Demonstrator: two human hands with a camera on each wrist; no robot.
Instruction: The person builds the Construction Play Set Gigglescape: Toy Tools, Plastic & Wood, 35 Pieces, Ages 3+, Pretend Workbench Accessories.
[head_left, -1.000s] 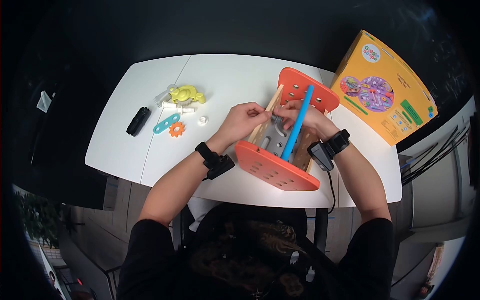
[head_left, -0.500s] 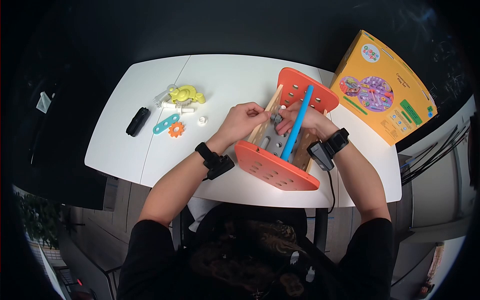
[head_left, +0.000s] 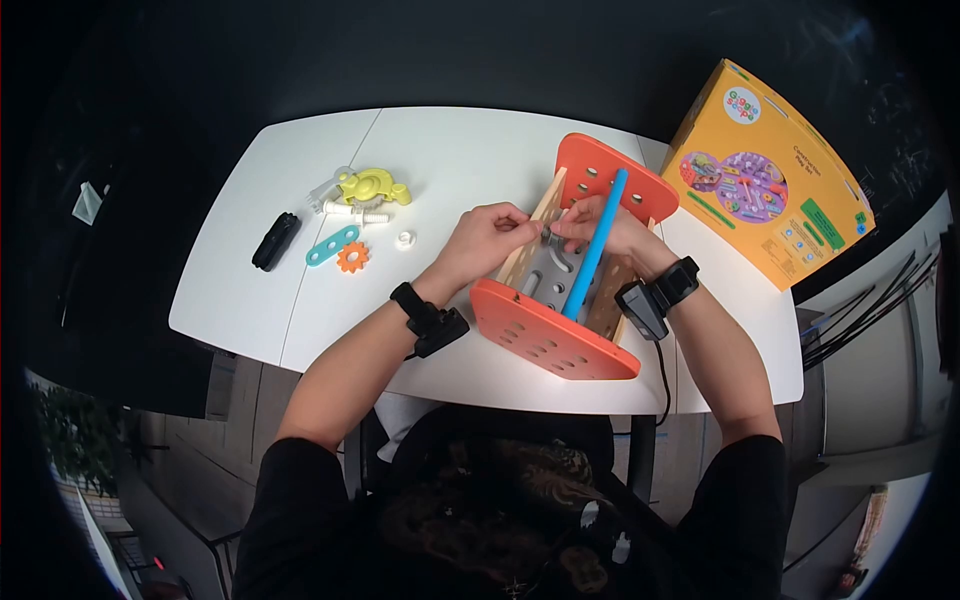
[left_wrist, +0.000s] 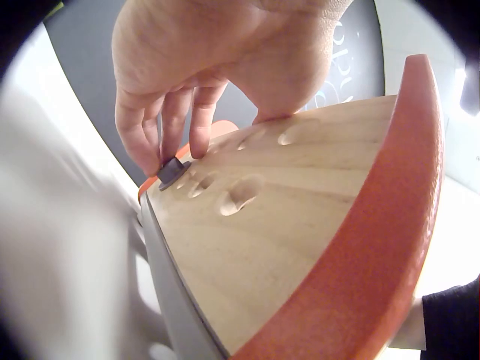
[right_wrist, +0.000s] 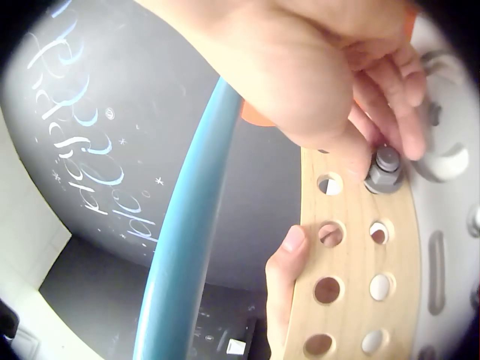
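Note:
A toy toolbox with orange end panels (head_left: 555, 335) and a blue bar handle (head_left: 598, 245) stands before me. Its wooden side panel (right_wrist: 352, 255) has rows of holes. My left hand (head_left: 487, 240) holds this panel's upper edge, the thumb over to the inner face. On the outer face, its fingertips press the grey head of a bolt (left_wrist: 174, 174). Inside the box, my right hand (head_left: 605, 228) reaches past the handle and pinches a grey hex nut (right_wrist: 385, 178) on the bolt's protruding end. The grey perforated tray (head_left: 550, 285) lies below the fingers.
To the left on the white table (head_left: 240, 310) lie a yellow-green toy piece (head_left: 370, 188), white screws (head_left: 360, 215), a teal strip (head_left: 333, 246), an orange gear (head_left: 352, 257), a white nut (head_left: 405, 240) and a black case (head_left: 276, 242). A yellow carton (head_left: 770, 175) stands at right.
My right fingers have shifted about the nut: half a second ago they dipped lower toward the tray, and now they are raised again at the nut. The left hand has stayed in place.

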